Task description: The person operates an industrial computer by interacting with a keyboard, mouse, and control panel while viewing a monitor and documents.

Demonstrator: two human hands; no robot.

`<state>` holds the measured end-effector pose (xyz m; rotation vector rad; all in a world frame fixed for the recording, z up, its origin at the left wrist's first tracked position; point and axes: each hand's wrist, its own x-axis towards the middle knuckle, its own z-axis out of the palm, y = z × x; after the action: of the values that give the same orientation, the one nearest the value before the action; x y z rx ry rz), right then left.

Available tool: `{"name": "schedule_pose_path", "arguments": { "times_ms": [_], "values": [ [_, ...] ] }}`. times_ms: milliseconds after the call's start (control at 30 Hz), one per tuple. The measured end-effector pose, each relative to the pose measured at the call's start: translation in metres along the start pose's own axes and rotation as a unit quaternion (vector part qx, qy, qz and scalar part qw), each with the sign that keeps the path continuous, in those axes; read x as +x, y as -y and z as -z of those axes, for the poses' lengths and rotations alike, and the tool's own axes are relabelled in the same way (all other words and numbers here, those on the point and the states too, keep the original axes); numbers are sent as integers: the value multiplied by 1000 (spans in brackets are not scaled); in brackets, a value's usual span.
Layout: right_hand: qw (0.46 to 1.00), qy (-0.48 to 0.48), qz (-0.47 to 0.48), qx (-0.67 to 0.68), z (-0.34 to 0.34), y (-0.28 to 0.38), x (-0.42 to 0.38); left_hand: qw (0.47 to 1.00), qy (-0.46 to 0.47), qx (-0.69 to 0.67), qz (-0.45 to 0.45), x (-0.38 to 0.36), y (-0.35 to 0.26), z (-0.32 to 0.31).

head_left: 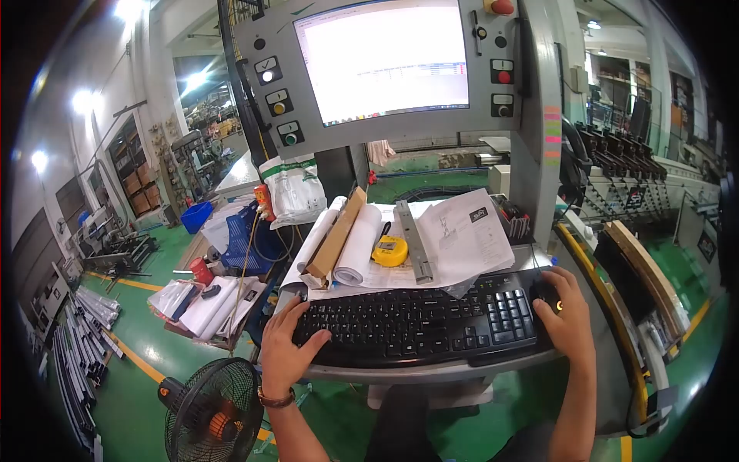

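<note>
My left hand (289, 345) rests at the left end of a black keyboard (408, 327), its fingers apart and holding nothing. My right hand (566, 312) is wrapped round a dark computer mouse (545, 291) just right of the number keys. Behind the keyboard lie rolled papers (360, 245), a brown cardboard strip (336, 231), a yellow tape measure (390, 251), a grey metal bar (413, 240) and a printed sheet (471, 235). A lit screen (385, 65) stands above them in a grey panel with round buttons.
A black fan (215, 412) stands on the green floor at lower left. Beside the desk are a blue tray (248, 240), a white plastic bag (294, 191) and more papers (219, 304). Long metal profiles (69, 369) lie far left; a yellow-edged rail (604, 308) runs along the right.
</note>
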<state>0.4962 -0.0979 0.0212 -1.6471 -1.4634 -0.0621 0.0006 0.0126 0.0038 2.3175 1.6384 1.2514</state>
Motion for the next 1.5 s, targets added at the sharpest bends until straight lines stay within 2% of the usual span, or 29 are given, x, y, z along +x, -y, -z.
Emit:
{"name": "schedule_pose_path", "arguments": {
  "times_ms": [1500],
  "values": [
    [1000, -16, -9, 4, 1, 4, 0, 1000, -2, 6, 4, -1, 0, 0]
  ]
}}
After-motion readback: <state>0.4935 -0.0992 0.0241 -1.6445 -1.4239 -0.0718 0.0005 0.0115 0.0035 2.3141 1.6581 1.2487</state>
